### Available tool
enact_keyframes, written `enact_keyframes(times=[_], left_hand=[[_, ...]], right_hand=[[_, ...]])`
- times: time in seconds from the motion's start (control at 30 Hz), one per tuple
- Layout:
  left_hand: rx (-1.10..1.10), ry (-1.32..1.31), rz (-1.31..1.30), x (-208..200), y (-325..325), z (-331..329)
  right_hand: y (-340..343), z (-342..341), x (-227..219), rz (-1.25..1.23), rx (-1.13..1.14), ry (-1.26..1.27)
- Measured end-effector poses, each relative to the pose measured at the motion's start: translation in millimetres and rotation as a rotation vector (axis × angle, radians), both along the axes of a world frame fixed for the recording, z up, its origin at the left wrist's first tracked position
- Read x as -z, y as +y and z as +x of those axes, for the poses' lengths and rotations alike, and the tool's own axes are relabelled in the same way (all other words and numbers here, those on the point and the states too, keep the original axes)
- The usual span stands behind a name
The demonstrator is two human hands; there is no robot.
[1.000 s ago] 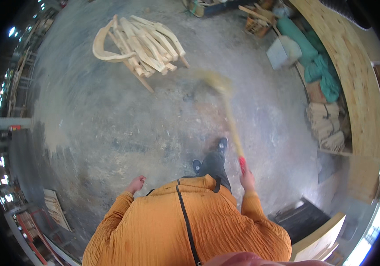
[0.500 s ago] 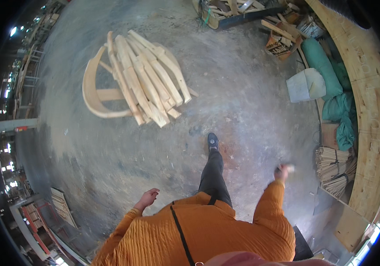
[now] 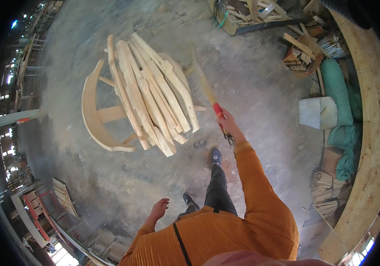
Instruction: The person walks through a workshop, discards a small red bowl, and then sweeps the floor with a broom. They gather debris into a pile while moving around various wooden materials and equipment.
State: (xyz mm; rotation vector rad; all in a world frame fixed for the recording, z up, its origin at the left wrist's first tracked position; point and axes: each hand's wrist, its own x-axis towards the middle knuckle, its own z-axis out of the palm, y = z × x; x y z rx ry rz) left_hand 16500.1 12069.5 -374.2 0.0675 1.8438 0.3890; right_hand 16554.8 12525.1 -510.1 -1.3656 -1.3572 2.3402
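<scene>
A long, thin tan stick-like tool with a red grip [image 3: 218,111] is in my right hand [image 3: 230,125]. Its far end is smeared by motion and points up past the right side of a pile of pale wooden pieces [image 3: 148,95]; black cord-like bits hang below my fist. The long, shaped pieces lie side by side on a low curved wooden frame [image 3: 93,113], which shows at the left and partly at the right. My left hand [image 3: 157,209] hangs low by my waist, empty, its fingers loosely bent and slightly apart.
On the right stand a white bucket [image 3: 316,111], green sacks [image 3: 337,88], bundled thin sticks [image 3: 329,188] and a box of wood scraps [image 3: 297,60]. More offcuts fill a dark-edged container [image 3: 261,27] at the far side. A slatted panel [image 3: 64,195] leans at the lower left.
My right hand has swung forward and inward from my right side, bringing the tool near the pile. The pile appears closer. A second foot has come into view.
</scene>
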Motion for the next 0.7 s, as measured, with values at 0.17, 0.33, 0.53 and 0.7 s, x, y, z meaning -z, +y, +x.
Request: enact_keyframes(times=[0.17,0.33,0.53,0.7], left_hand=[[-0.122,-0.045,-0.026,15.3,14.6,-32.6],[-0.015,-0.063,-0.003,50.1,29.8,-46.0],[-0.014,0.072,-0.043,45.8,83.1,-89.6],[-0.306,0.015,-0.081,40.8,134.9,-84.9]], right_hand=[[24.6,114.5,-21.6,0.297,0.091,-0.271],[45.0,124.2,-50.6,0.117,0.401,-0.211],[152.3,116.7,-23.7,0.316,0.425,-0.3],[267.6,56.1,12.2,0.532,0.335,-0.509]])
